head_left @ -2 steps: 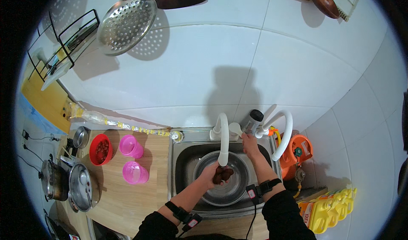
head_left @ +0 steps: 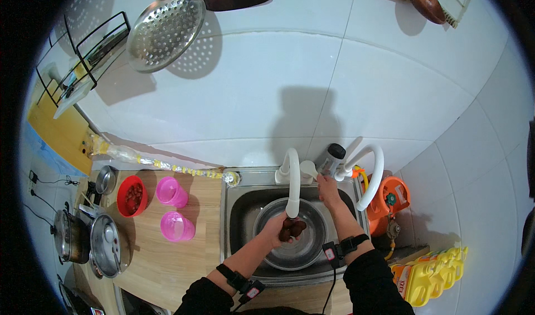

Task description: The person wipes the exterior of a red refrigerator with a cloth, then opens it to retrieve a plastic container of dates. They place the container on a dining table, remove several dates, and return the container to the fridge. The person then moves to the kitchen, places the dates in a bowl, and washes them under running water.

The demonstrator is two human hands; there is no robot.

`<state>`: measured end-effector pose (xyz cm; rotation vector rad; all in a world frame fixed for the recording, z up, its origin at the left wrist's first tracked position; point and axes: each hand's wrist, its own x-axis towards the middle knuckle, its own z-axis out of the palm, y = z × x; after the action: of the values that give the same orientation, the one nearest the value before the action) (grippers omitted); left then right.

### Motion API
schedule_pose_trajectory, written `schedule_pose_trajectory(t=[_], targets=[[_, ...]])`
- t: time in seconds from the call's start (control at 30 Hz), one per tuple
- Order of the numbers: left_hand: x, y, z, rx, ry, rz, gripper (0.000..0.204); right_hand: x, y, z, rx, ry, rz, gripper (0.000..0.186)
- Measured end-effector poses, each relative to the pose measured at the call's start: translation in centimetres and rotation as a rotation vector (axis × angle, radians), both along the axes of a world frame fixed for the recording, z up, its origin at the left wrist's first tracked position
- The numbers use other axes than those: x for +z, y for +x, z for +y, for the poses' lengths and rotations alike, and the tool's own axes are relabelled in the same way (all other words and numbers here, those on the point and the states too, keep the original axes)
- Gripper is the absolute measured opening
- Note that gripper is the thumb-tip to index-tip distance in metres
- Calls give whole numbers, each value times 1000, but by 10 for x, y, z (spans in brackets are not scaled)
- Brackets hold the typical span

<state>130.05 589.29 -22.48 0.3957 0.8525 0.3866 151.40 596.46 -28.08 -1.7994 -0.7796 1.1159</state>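
Note:
Under the spout of the white tap [head_left: 293, 184], my left hand [head_left: 274, 231] is cupped round several dark reddish-brown dates [head_left: 291, 229]. A metal basin [head_left: 320, 245] stands below them in the steel sink [head_left: 241, 214]. My right hand [head_left: 327, 190] reaches to the back of the sink, its fingers closed at the white tap lever [head_left: 308, 169]. Whether water runs from the spout is too small to tell. On the counter to the left is a red bowl [head_left: 123, 199] with more reddish-brown dates in it.
Two pink cups [head_left: 177, 227] stand on the wooden counter [head_left: 150, 259]. Metal bowls [head_left: 106, 242] and a lidded pot [head_left: 69, 237] are farther left. Beyond my right hand are a grey bottle [head_left: 332, 158], a second white spout [head_left: 379, 173], an orange gas cylinder [head_left: 390, 195] and yellow bottles [head_left: 429, 276].

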Motion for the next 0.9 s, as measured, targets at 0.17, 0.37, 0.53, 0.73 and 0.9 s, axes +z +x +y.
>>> schedule_pose_trajectory(t=[0.17,0.37,0.53,0.73,0.9], targets=[[-7,-1,1,-45,32,-22,30,-5,3,4,60,64,-133,40],[-9,2,0,-13,-11,-54,27,-4,5,5,107,91,-106,43],[-3,2,-1,-26,-11,-11,29,-1,-1,-2,82,130,31,31],[7,-4,-4,68,-7,-17,37,22,-39,-53,234,16,437,29],[10,-3,-7,87,-42,-65,45,54,-72,-95,464,-129,769,32]])
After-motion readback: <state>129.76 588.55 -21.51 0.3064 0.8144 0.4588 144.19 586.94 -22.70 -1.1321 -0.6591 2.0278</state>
